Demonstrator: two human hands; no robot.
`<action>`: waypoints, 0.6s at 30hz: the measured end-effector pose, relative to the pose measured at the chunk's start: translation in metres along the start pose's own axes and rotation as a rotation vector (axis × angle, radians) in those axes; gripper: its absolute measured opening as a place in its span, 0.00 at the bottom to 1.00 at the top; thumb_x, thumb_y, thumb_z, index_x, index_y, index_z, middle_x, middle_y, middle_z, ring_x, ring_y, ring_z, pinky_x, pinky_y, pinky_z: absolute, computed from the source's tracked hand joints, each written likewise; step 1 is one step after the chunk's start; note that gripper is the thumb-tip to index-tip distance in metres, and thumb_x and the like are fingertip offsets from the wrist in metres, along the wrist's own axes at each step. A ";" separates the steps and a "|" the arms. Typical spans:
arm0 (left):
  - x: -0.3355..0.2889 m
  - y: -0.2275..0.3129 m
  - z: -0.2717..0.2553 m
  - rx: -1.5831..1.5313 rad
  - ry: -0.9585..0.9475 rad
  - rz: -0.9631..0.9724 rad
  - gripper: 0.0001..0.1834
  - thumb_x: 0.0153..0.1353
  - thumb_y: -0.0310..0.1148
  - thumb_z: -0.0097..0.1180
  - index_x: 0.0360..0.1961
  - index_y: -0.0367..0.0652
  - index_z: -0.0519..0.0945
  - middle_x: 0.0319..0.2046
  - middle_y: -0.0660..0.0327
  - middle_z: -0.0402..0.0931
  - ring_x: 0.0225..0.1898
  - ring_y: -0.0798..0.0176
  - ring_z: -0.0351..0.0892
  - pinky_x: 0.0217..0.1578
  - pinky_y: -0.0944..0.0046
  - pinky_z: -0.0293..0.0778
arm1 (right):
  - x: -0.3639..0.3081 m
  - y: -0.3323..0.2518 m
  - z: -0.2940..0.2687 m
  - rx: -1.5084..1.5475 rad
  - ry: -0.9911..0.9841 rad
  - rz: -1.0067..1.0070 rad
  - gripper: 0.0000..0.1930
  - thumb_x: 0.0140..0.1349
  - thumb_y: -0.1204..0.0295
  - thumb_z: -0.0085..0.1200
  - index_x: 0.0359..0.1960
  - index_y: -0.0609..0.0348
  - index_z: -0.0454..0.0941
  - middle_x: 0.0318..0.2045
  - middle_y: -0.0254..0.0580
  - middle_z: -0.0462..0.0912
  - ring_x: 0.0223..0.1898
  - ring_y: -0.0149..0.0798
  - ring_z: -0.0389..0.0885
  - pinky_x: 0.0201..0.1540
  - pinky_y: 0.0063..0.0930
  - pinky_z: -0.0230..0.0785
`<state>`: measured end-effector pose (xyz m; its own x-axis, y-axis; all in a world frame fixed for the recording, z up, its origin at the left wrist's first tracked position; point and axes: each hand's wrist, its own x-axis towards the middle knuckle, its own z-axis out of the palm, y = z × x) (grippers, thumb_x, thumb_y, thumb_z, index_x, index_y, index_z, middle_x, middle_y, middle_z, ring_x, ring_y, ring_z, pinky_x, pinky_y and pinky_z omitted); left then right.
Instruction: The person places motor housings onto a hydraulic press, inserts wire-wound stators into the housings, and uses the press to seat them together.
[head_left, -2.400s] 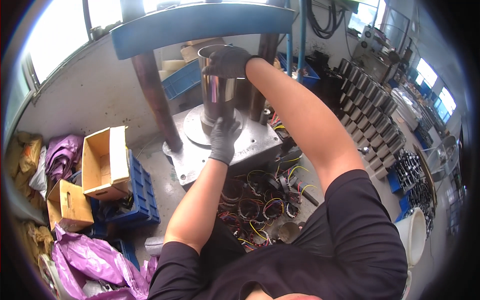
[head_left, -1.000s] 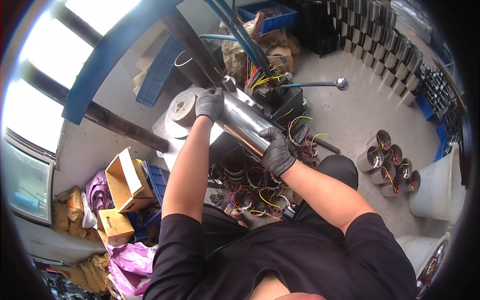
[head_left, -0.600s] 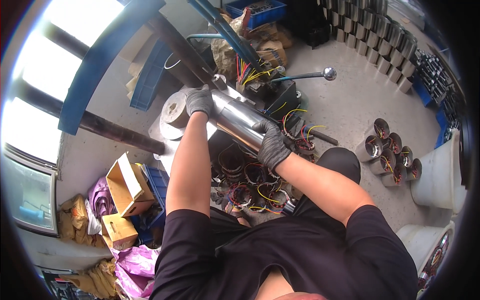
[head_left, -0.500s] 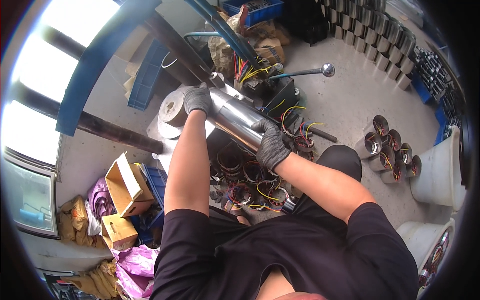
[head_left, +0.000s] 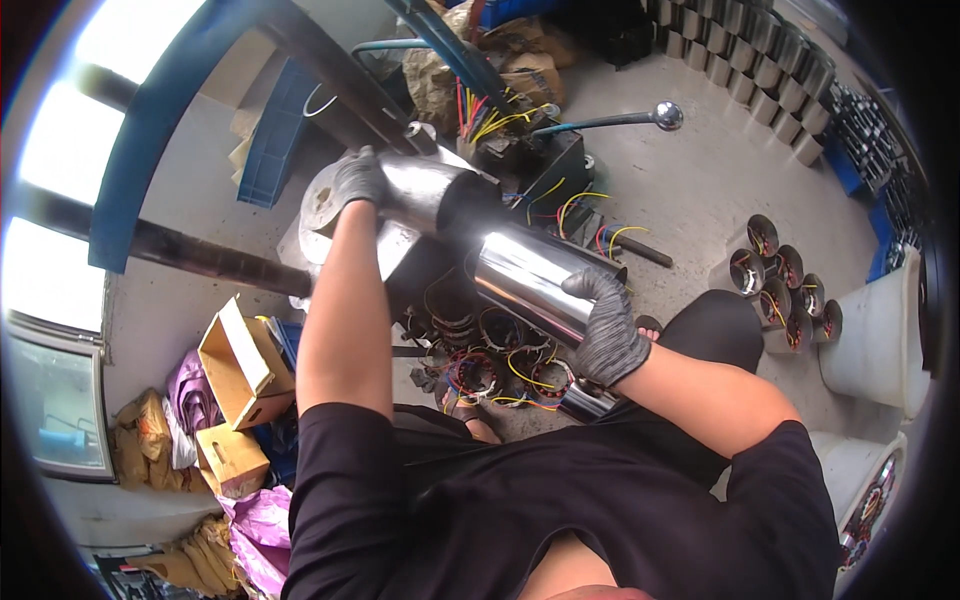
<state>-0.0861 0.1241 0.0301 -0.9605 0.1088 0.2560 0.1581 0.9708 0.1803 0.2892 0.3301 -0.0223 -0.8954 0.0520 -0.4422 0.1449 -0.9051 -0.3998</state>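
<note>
My left hand [head_left: 360, 180], in a grey knit glove, is closed round the far-left end of a dull grey metal cylinder [head_left: 418, 190]. My right hand [head_left: 608, 335], gloved alike, grips the near end of a polished metal sleeve [head_left: 528, 283], its thumb on top. A dark gap separates the two, and both lie tilted down to the right. Beside my left hand is a pale round metal block [head_left: 318, 200], partly covered by the hand. Below the sleeve several wound stator rings [head_left: 478, 375] with red, yellow and blue wires sit on the floor.
A lever with a ball end [head_left: 668, 116] juts out beyond the black machine part [head_left: 550, 170]. Blue press bars [head_left: 150, 130] stand at left. Wired metal housings [head_left: 775, 270] and a white tub [head_left: 875, 335] are at right. Cardboard boxes [head_left: 240, 365] stand at lower left.
The polished sleeve has come away from the grey cylinder, moving right and toward me with my right hand. My left hand has shifted slightly left, still on the cylinder.
</note>
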 end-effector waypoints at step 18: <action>0.024 -0.054 0.051 -0.210 0.023 -0.163 0.43 0.72 0.67 0.35 0.56 0.36 0.82 0.53 0.40 0.82 0.56 0.39 0.82 0.56 0.49 0.74 | -0.050 -0.208 -0.104 0.123 0.418 -1.011 0.23 0.48 0.67 0.62 0.47 0.63 0.80 0.44 0.47 0.81 0.43 0.44 0.80 0.49 0.35 0.75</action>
<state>-0.1292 0.0847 -0.0217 -0.9721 -0.0524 0.2285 0.0481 0.9094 0.4131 0.3478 0.5602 -0.0007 -0.3602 0.9107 -0.2020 -0.6387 -0.3986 -0.6582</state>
